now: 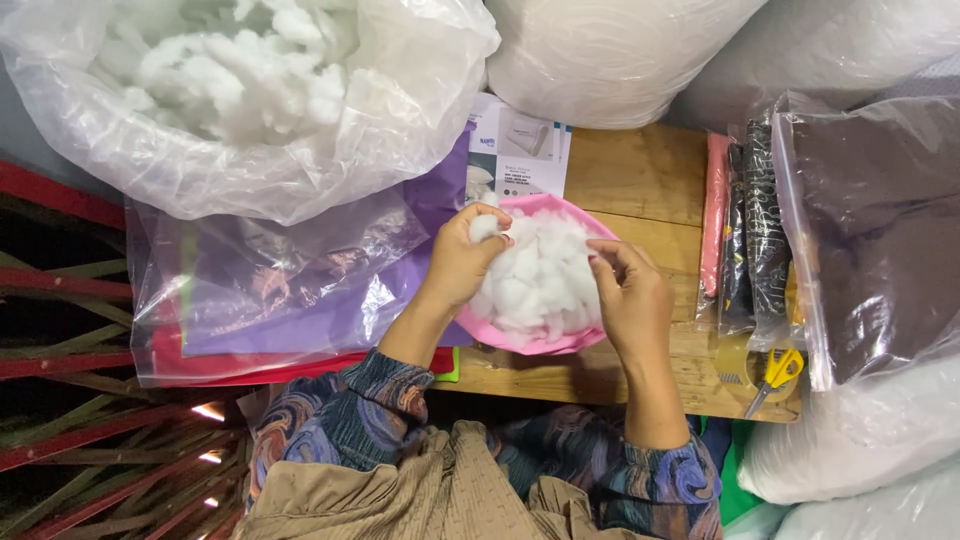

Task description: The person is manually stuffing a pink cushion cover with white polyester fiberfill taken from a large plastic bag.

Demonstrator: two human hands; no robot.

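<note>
A round pink plastic bowl (pixel 545 340) heaped with white fluffy stuffing (pixel 535 275) sits near the wooden table (pixel 640 170)'s front edge. The left hand (pixel 460 262)'s fingers pinch a tuft of stuffing; the right hand (pixel 630 300)'s fingers curl against the heap, grip unclear. Yellow-handled scissors (pixel 775 375) lie at the front right corner.

A crowded wooden worktable hemmed in by plastic bags

Past the fingertips the wooden table (pixel 640 170) runs under big clear bags (pixel 400 110) of white stuffing; right of the fingers lie folded cloths (pixel 745 230) in plastic and yellow scissors (pixel 778 372); far left of the fingers, red and green slats (pixel 60 350) sit in shadow.
</note>
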